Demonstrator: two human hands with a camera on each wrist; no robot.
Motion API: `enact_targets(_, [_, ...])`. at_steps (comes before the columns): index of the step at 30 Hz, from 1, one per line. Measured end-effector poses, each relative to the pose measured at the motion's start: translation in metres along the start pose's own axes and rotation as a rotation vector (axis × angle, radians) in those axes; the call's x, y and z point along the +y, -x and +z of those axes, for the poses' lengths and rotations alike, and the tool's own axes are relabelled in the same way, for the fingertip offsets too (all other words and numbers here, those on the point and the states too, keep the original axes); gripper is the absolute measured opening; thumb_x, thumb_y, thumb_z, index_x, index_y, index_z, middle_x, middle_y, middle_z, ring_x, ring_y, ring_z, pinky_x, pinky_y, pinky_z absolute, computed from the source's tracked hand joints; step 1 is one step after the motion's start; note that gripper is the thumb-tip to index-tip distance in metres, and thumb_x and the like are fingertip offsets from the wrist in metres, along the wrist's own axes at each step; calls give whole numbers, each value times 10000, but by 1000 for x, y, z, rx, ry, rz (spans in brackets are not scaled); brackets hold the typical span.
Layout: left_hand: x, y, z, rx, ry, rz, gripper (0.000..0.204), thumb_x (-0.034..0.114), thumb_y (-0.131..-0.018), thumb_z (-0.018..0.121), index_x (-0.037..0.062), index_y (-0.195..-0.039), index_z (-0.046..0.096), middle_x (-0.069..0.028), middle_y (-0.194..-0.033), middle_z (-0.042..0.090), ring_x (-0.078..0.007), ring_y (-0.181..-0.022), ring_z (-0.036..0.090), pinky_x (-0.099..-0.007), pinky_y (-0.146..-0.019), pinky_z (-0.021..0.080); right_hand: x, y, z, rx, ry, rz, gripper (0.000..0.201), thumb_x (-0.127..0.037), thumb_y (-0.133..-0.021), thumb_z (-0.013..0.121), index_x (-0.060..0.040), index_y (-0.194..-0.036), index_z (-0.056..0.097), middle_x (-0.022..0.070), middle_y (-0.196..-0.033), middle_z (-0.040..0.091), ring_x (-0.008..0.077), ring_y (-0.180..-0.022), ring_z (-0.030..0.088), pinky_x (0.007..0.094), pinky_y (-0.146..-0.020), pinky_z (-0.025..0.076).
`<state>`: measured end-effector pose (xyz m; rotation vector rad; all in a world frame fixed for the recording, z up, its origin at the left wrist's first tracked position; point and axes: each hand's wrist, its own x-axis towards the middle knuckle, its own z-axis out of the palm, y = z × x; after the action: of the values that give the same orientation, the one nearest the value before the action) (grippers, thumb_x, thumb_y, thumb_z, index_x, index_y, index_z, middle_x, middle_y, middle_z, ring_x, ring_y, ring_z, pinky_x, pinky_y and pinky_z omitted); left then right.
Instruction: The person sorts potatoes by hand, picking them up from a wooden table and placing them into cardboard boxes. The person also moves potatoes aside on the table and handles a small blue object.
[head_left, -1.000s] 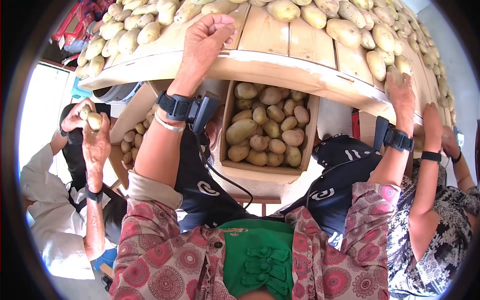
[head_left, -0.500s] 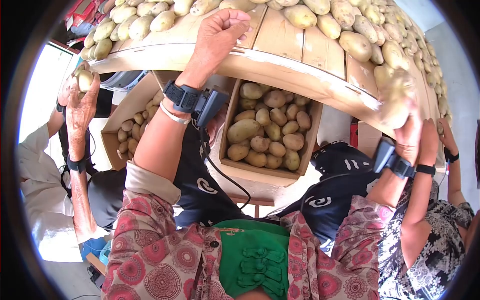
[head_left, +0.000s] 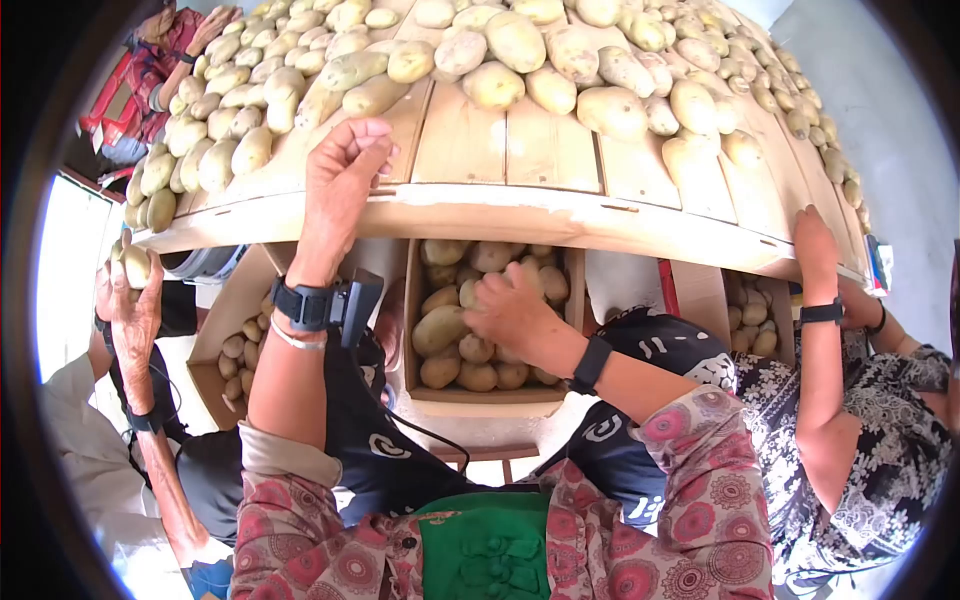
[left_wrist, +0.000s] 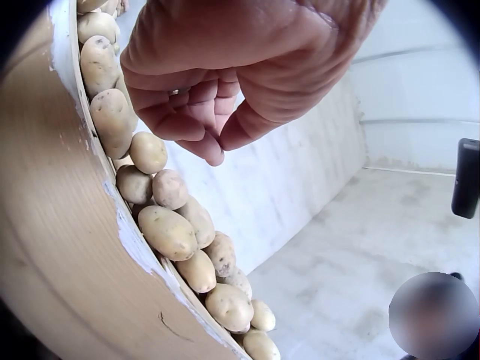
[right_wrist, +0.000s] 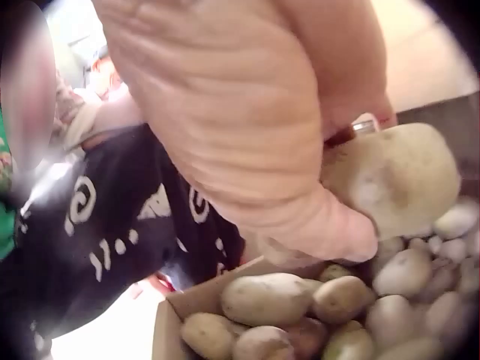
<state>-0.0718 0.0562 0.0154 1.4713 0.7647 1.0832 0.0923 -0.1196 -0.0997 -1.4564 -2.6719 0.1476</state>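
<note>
My right hand is over the cardboard box of potatoes between my knees. In the right wrist view it grips a large pale potato, thumb along the near side, just above the potatoes in the box. My left hand is at the front edge of the wooden table, fingers loosely curled with thumb and fingertips close together. Nothing is held in it, as the left wrist view shows. Many potatoes lie across the table beyond it.
To the left a person holds a potato beside another box of potatoes. On the right, a neighbour's hand rests at the table edge, with a further potato box below. A sleeved person is at the far left.
My right hand has picked up a potato at the table's right side and brought it down and left over the middle box. My left hand stays near the table edge.
</note>
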Motion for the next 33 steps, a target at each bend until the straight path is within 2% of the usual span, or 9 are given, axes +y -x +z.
enact_targets(2, [2, 0, -2, -9, -4, -11, 129, 40, -862, 573, 34, -987, 603, -4, -795, 630, -38, -658, 514, -175, -605, 405, 11, 6, 18, 154, 112, 102, 329, -101, -763, 565, -171, -1084, 581, 113, -1162, 526, 328, -1180, 406, 536, -949, 321])
enact_targets(6, [-2, 3, -3, -53, 32, 0, 134, 32, -857, 569, 31, -986, 606, 3, -811, 627, -38, -672, 523, -173, -611, 407, 16, -3, -30, 64, -78, 164, 241, -109, -767, 600, -139, -1007, 611, 114, -1086, 566, 314, -1111, 483, 472, -884, 406])
enact_targets(8, [-1, 2, -2, -30, -25, -6, 129, 54, -866, 567, 40, -989, 604, 11, -809, 623, -27, -660, 505, -167, -590, 388, 21, -10, -88, 61, -607, 210, 150, -117, -757, 628, -102, -906, 625, 89, -949, 615, 280, -943, 578, 381, -776, 473])
enact_targets(9, [-1, 4, -1, -20, -74, -15, 126, 76, -875, 565, 49, -992, 603, 19, -807, 618, -16, -648, 487, -162, -569, 368, 25, -6, -106, 409, -422, 187, 69, -90, -783, 623, -80, -849, 607, 31, -788, 615, 197, -740, 603, 286, -678, 479])
enact_targets(11, [-1, 6, 1, -20, -69, -25, 134, 75, -872, 564, 50, -998, 604, 19, -817, 625, -17, -647, 491, -160, -567, 371, 48, 7, -130, 760, -598, 451, 27, -59, -823, 618, -77, -823, 597, -35, -737, 565, 56, -694, 520, 213, -659, 444])
enact_targets(14, [-2, 6, -1, -53, -93, -1, 147, 85, -872, 568, 56, -1009, 610, 19, -833, 638, -17, -652, 499, -156, -576, 382, 111, 40, -146, 928, -20, 698, 109, -168, -784, 675, -102, -857, 627, 59, -818, 643, 204, -748, 611, 305, -712, 482])
enact_targets(16, [-2, 6, -4, -56, -94, 2, 148, 88, -870, 570, 57, -1008, 612, 16, -833, 639, -18, -654, 502, -156, -577, 383, 120, 55, -158, 812, 189, 854, 230, -271, -795, 664, -103, -943, 611, 82, -904, 637, 262, -895, 591, 374, -800, 464])
enact_targets(23, [-4, 4, -1, -70, -74, 25, 147, 90, -868, 568, 61, -1004, 616, 7, -830, 644, -21, -671, 515, -162, -581, 390, 127, 63, -151, 466, 146, 1183, 473, -401, -752, 681, -148, -1128, 547, 164, -1042, 589, 322, -987, 577, 417, -852, 452])
enact_targets(33, [-4, 4, 3, -71, -121, 32, 147, 130, -866, 596, 69, -997, 621, 25, -830, 647, -17, -675, 525, -164, -594, 403, 146, 59, -148, 371, 167, 1246, 582, -386, -708, 715, -81, -1158, 505, 173, -1026, 636, 313, -992, 601, 412, -839, 461])
